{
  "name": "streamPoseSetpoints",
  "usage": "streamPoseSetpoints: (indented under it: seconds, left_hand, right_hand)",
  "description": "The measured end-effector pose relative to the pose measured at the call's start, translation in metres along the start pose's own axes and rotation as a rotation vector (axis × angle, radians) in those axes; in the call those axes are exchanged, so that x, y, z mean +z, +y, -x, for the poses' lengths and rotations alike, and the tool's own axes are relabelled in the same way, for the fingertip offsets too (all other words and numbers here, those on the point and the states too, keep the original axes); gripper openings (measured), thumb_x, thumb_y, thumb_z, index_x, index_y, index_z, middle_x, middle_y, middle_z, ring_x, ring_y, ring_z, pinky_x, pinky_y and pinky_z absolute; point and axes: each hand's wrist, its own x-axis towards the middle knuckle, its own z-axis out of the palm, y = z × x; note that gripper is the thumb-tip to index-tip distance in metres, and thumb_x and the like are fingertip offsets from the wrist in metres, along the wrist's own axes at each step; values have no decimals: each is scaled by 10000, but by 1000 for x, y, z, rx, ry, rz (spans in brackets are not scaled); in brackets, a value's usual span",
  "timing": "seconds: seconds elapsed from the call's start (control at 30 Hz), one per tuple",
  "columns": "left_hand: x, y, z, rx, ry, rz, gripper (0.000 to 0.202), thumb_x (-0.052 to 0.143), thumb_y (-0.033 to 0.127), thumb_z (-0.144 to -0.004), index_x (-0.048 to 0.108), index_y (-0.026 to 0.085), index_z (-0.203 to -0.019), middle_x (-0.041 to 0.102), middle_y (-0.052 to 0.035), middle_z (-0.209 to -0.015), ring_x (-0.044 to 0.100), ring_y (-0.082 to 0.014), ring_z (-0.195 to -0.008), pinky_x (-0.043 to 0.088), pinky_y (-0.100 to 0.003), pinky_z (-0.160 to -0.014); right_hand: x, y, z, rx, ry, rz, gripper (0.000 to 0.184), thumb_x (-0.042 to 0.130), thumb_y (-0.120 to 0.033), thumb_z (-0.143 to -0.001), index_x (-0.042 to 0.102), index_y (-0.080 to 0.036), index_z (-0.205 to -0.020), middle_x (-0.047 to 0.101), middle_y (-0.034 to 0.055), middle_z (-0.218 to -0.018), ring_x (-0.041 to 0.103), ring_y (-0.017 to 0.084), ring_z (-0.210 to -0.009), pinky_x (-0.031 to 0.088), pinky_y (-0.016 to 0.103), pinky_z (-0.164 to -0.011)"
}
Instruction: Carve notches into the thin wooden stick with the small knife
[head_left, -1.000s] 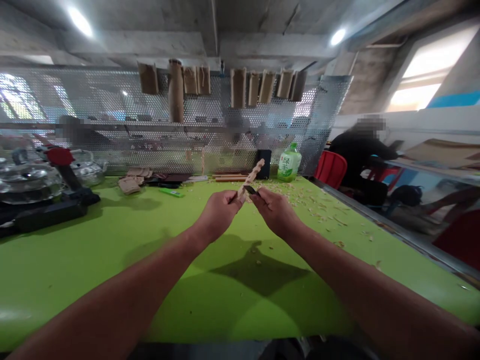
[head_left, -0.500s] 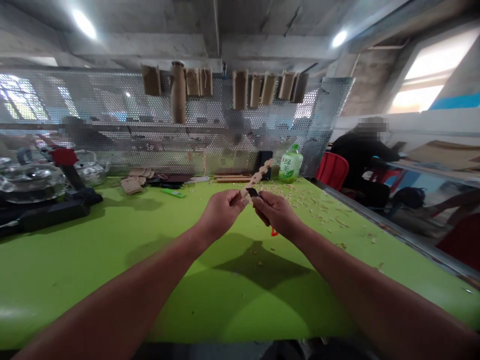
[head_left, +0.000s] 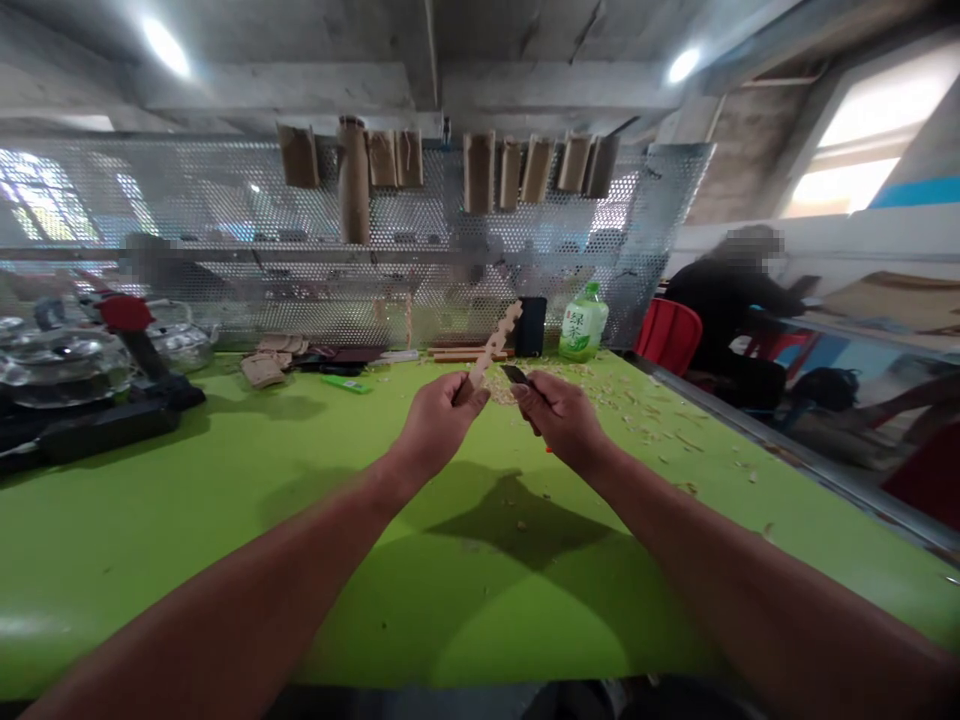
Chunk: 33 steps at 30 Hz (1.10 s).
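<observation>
My left hand (head_left: 436, 420) is closed around the lower end of a pale wooden strip (head_left: 495, 345) with scalloped, notched edges. The strip tilts up and to the right, away from me. In my right hand (head_left: 564, 412) is a carving knife (head_left: 515, 374), its dark blade pointing left toward the strip. A small gap lies between blade and wood. Most of the knife's handle is hidden by my fingers; a bit of red shows below them. Both hands are above the green tabletop (head_left: 337, 560), and their shadow falls on it.
Wood shavings (head_left: 645, 410) litter the table's right side. Toward the back stand a green-labelled bottle (head_left: 583, 325) and a black upright object (head_left: 531, 327). Wooden pieces (head_left: 266, 368) and a green cutter (head_left: 346, 384) lie left, near glass kettles (head_left: 60, 350). A person (head_left: 731, 300) sits at right.
The knife blade has come away from the wooden strip. The strip has shifted left and stands steeper, and my right hand has turned and risen slightly.
</observation>
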Motion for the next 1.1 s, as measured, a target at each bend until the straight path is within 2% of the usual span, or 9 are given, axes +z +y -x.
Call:
streamPoseSetpoints:
  seconds: [0.13,0.27,0.53,1.1]
  left_hand:
    - [2,3,3,-47,-62,186,209,582,359,-835,514,178,-756,332,86,-531,290,-55,-448,236,-215,-463]
    - [3,10,8,-105,-114,273,194,577,361,-846,547,170,-833,347,96,-511,292,-49,-403,239,-206,-423]
    - [3,15,10,-131,-129,302,176,582,334,-852,556,162,-825,339,103,-483,285,-36,-376,221,-191,-404]
    - [5,8,8,-136,-114,305,228,610,389,-834,542,174,-799,337,100,-484,282,-34,-379,212,-194,-401]
  right_hand:
    - [1,1,-1,-6,27,46,378,482,-475,-936,458,-208,-669,437,-37,-556,416,109,-521,306,262,-528]
    - [2,3,0,-46,27,98,362,495,-459,-935,464,-203,-681,442,-36,-575,423,107,-534,307,256,-529]
    - [1,1,1,-62,48,171,348,494,-450,-938,479,-198,-698,433,-35,-587,406,106,-549,293,258,-540]
    - [-2,-4,1,-102,51,243,356,475,-443,-944,468,-198,-686,439,-25,-595,417,113,-563,281,262,-558]
